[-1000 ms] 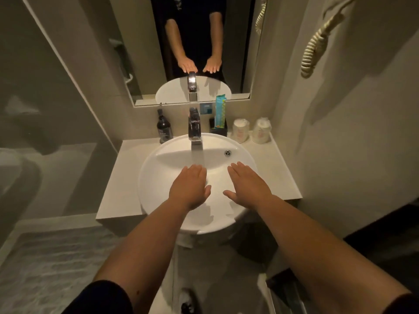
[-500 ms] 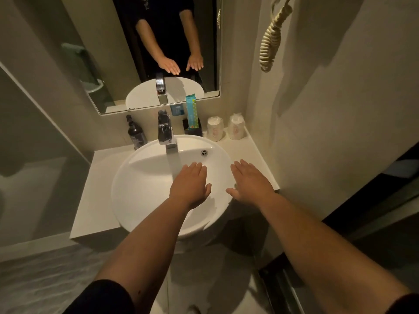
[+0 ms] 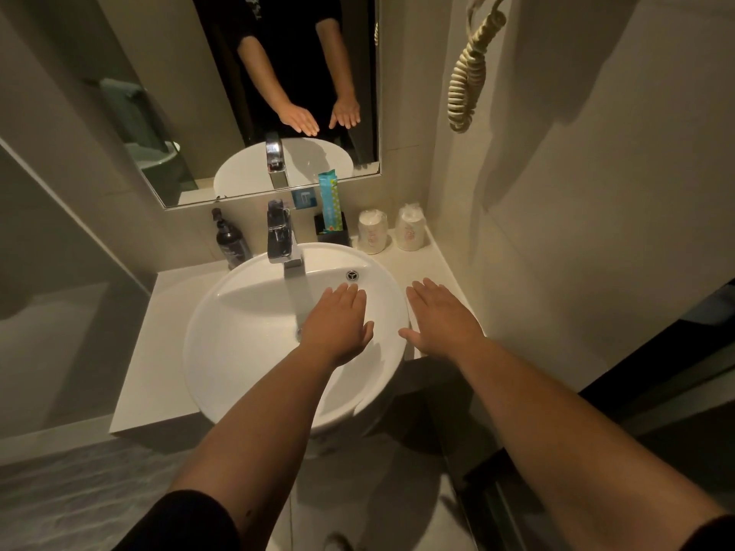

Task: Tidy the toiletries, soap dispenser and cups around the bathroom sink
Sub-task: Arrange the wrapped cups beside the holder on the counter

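Note:
My left hand (image 3: 338, 324) hovers flat, palm down, over the right half of the round white sink (image 3: 246, 336). My right hand (image 3: 443, 320) is flat too, over the sink's right rim and the counter; both hold nothing. A dark soap dispenser (image 3: 230, 242) stands at the back left of the chrome tap (image 3: 280, 236). Behind the sink, a black holder (image 3: 332, 230) carries a tall teal toiletry packet (image 3: 330, 200). Two wrapped white cups (image 3: 372, 231) (image 3: 409, 227) stand upside down at the back right corner.
The pale counter (image 3: 159, 344) runs round the sink, with a mirror (image 3: 246, 97) above it. A coiled cream cord (image 3: 467, 77) hangs on the right wall. A glass partition (image 3: 59, 240) stands at the left; the floor (image 3: 79, 495) lies below.
The view has swung to the right and tilted, so the sink sits further left. Both hands stay flat and side by side, the right one now past the sink's rim.

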`<state>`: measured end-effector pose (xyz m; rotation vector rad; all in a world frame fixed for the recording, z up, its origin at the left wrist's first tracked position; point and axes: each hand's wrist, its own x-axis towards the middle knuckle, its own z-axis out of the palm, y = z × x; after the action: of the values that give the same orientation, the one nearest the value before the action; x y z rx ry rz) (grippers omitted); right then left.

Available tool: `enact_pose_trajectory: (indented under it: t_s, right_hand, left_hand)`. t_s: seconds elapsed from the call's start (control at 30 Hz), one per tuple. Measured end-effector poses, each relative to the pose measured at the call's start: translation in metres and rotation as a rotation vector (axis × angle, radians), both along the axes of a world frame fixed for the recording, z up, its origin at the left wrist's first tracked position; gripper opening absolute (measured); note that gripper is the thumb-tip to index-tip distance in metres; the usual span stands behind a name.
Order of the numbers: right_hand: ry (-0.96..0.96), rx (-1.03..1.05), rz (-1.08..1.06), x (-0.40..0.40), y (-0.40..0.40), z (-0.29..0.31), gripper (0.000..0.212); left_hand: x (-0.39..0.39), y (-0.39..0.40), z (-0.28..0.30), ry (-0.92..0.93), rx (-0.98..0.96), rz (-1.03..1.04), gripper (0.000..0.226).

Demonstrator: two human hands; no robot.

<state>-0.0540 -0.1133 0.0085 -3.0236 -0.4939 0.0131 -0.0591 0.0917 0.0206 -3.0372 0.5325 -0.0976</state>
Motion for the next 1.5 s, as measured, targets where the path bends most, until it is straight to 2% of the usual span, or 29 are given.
enact_pose_trajectory:
  t_s: [0.37, 0.8, 1.0, 1.27, 1.5]
  right_hand:
    - [0.033, -0.031, -0.056, 0.045, 0.000, -0.015, 0.081]
    - [0.089, -0.038, -0.135, 0.124, 0.028, -0.030, 0.080]
    - [0.036, -0.015, -0.102, 0.167, 0.033, -0.034, 0.077]
    - [0.008, 0.044, -0.023, 0.230, 0.035, -0.031, 0.073]
    - [-0.017, 0.028, 0.084, 0.293, 0.049, -0.024, 0.070]
  left_hand:
    - [0.062, 0.005, -0.020, 0.036, -0.068, -0.063, 0.062]
    - [0.158, 0.035, -0.046, 0.093, -0.047, -0.175, 0.064]
    - [0.200, 0.040, -0.064, 0.091, -0.134, -0.208, 0.063]
    - [0.234, 0.043, -0.098, 0.084, -0.057, -0.342, 0.068]
    - [0.234, 0.043, -0.102, 0.041, -0.062, -0.383, 0.065]
